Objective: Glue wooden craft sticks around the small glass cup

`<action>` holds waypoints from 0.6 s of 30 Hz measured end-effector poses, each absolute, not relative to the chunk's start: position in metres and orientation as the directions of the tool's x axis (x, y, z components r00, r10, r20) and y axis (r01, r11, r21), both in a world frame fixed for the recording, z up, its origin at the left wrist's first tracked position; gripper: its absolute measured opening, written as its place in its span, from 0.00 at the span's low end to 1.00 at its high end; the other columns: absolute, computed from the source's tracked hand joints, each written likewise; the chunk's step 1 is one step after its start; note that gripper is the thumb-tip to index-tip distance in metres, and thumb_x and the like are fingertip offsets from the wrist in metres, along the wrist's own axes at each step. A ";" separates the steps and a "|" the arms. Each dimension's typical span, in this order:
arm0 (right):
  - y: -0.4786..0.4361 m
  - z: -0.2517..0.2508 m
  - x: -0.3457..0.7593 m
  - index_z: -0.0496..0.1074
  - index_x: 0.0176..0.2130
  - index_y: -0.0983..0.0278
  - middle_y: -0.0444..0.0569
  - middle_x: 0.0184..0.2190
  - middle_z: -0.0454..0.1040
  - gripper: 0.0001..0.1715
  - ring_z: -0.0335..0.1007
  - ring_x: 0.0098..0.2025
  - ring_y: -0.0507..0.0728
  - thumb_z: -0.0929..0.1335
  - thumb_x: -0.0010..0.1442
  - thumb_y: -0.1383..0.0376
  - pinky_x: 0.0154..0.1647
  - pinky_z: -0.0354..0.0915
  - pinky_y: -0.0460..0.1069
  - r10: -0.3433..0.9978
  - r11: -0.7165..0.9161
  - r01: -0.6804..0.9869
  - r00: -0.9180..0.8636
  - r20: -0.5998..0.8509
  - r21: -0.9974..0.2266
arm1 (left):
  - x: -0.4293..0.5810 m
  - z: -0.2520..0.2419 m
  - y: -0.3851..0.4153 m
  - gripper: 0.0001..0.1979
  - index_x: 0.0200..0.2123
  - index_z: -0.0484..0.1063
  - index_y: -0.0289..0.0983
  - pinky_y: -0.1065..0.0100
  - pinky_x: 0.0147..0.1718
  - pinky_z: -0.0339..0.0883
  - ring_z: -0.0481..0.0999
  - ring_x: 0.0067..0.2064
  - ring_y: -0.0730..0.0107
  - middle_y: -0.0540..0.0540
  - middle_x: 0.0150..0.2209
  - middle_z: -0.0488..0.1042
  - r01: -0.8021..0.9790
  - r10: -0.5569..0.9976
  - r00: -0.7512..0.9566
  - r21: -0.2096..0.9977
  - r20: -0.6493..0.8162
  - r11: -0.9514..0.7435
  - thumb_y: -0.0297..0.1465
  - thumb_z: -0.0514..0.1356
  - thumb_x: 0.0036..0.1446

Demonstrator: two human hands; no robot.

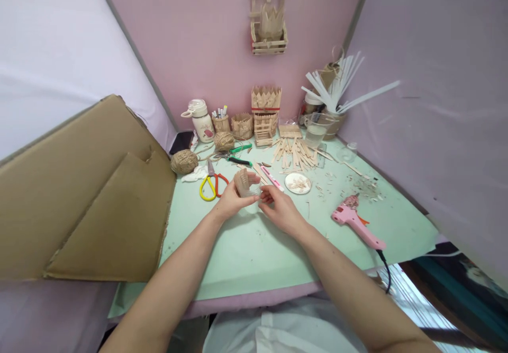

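Observation:
My left hand (234, 200) is wrapped round a small clear cup (251, 190), which is tilted on its side. Short pale wooden pieces cover part of the cup's wall, and the rest is bare and see-through. My right hand (278, 207) is at the cup's right end with thumb and fingers pinched together. Whatever those fingers hold is too small to make out. Just beyond the hands lie a pink craft knife (272, 178) and a white dish (297, 183) with small wood bits. Scissors (213, 186) with yellow and red handles rest left of the cup.
A pink glue gun (359, 223) lies at right, its cord hanging over the table edge. Loose wooden sticks (296, 154) are spread behind the dish. Twine balls (184, 161), pliers (240, 161) and a white bottle (201, 121) stand farther back. Large cardboard (107, 220) leans at left.

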State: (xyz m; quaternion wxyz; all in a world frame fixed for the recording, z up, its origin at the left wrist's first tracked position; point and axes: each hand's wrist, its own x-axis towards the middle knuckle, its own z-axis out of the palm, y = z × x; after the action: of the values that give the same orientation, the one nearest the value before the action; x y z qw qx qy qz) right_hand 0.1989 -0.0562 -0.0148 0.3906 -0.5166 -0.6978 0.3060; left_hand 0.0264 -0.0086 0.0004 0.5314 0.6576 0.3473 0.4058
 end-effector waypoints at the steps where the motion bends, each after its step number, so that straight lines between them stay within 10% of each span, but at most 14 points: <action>1: -0.056 -0.014 0.199 0.66 0.50 0.64 0.51 0.40 0.75 0.21 0.73 0.41 0.55 0.66 0.55 0.71 0.46 0.69 0.53 0.959 0.281 0.483 -0.163 0.230 -0.829 | 0.026 0.000 -0.008 0.34 0.53 0.63 0.34 0.56 0.57 0.65 0.72 0.58 0.55 0.34 0.55 0.72 0.017 0.887 0.433 0.982 0.161 -0.187 0.36 0.71 0.43; 18: -0.050 -0.019 0.201 0.65 0.53 0.64 0.53 0.44 0.72 0.24 0.70 0.44 0.56 0.67 0.56 0.70 0.48 0.68 0.54 0.951 0.309 0.512 -0.151 0.271 -0.802 | 0.036 -0.011 -0.007 0.35 0.53 0.60 0.37 0.54 0.53 0.67 0.73 0.55 0.55 0.37 0.51 0.72 0.008 0.923 0.245 0.951 0.298 -0.309 0.35 0.71 0.43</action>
State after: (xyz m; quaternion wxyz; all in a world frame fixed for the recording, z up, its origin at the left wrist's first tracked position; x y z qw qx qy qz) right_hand 0.2007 -0.0498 -0.0193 0.3954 -0.5180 -0.7058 0.2776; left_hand 0.0365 -0.0065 -0.0112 0.4617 0.6399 0.3637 0.4950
